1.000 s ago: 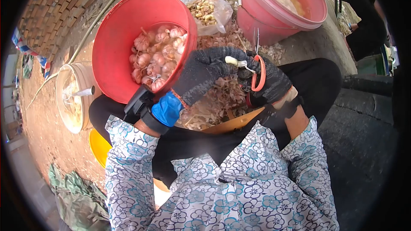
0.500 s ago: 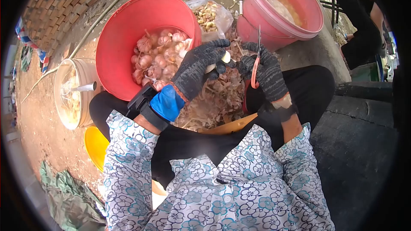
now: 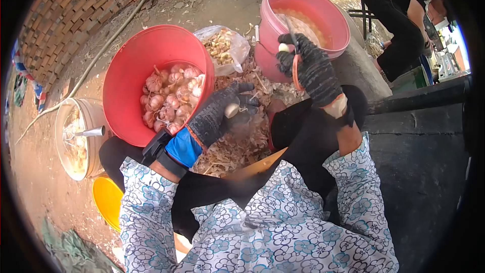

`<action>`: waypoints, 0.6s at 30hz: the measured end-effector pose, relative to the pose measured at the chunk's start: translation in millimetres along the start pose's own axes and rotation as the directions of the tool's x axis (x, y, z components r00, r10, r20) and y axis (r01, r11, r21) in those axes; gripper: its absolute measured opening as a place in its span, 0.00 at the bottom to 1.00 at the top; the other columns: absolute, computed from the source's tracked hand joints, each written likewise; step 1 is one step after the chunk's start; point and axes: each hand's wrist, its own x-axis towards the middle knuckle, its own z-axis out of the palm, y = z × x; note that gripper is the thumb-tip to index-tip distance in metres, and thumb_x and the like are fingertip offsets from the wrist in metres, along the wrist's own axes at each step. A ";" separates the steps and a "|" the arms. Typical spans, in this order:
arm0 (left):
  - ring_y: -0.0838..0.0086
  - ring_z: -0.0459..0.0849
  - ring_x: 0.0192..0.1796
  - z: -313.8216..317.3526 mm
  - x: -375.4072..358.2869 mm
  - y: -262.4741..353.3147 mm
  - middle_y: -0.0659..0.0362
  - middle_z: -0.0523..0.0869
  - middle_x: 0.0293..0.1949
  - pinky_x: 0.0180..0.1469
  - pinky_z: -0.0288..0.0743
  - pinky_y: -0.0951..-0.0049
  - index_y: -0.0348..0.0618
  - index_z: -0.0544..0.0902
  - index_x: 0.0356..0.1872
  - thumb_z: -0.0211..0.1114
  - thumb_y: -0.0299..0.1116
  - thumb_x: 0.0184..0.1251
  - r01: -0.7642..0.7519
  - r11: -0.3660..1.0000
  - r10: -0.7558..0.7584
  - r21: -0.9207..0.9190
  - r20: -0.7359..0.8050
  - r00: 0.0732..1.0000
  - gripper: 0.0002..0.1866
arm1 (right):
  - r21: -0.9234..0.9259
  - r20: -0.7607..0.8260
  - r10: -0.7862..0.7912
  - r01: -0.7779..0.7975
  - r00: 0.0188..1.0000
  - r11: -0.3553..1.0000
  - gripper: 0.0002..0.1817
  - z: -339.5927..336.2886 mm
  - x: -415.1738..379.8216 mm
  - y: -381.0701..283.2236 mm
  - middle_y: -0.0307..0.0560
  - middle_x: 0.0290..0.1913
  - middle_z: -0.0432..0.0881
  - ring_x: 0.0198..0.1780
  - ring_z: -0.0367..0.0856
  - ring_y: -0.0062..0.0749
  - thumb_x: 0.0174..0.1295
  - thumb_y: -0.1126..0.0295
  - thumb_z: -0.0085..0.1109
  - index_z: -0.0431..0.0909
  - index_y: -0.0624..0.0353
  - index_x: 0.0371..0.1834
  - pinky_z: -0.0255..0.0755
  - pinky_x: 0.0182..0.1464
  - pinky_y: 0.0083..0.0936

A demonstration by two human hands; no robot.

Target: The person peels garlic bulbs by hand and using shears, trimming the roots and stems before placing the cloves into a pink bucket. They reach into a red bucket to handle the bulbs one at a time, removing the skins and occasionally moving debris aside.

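Red plastic marks the big bucket [image 3: 132,78] of garlic bulbs, the landmark here. Right of it stands the pink bucket [image 3: 323,15]; between them lies a heap of dry skins [image 3: 237,144]. A moment ago both gloved hands met over that heap; now they are apart. The right hand [image 3: 310,65], gripping scissors [image 3: 294,63], has swung up to the pink bucket's rim with a peeled clove [image 3: 284,47] at its fingertips. The left hand [image 3: 220,111], just right of the red bucket, is closed on a pale piece of garlic [image 3: 232,109].
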 end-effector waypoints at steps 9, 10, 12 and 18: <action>0.68 0.76 0.52 -4.4 2.8 4.9 0.53 0.76 0.50 0.55 0.70 0.69 0.37 0.64 0.57 0.49 0.36 0.68 -0.256 0.938 0.228 0.233 0.139 0.964 0.20 | -0.268 0.246 -0.101 0.168 0.964 0.949 0.19 36.2 -50.2 -53.0 0.56 0.31 0.78 0.34 0.78 0.47 0.50 0.76 0.52 0.73 0.56 0.49 0.72 0.36 0.35; 0.65 0.74 0.55 -11.8 5.9 -0.9 0.50 0.73 0.54 0.57 0.69 0.69 0.35 0.63 0.60 0.44 0.39 0.71 -0.447 0.579 0.354 0.682 0.284 0.891 0.22 | -0.292 0.325 -0.033 0.133 0.945 0.947 0.19 49.6 -61.7 -48.3 0.55 0.33 0.78 0.33 0.78 0.47 0.50 0.74 0.53 0.73 0.56 0.49 0.71 0.34 0.37; 0.71 0.74 0.54 -22.9 20.0 -12.9 0.53 0.74 0.54 0.56 0.69 0.74 0.36 0.61 0.61 0.45 0.32 0.70 -0.369 0.779 0.284 0.507 0.239 0.928 0.20 | -0.151 0.343 -0.059 0.118 0.937 0.981 0.19 61.4 -61.5 -54.6 0.56 0.34 0.78 0.36 0.79 0.41 0.52 0.76 0.52 0.72 0.63 0.50 0.71 0.38 0.31; 0.75 0.75 0.49 13.0 6.6 5.2 0.60 0.78 0.48 0.53 0.69 0.74 0.45 0.66 0.58 0.51 0.47 0.67 -0.119 0.993 0.118 0.022 0.038 0.992 0.24 | 0.552 0.484 0.286 -0.542 0.827 0.634 0.18 63.1 -46.0 -31.2 0.51 0.38 0.80 0.40 0.79 0.37 0.55 0.77 0.50 0.71 0.64 0.51 0.71 0.43 0.26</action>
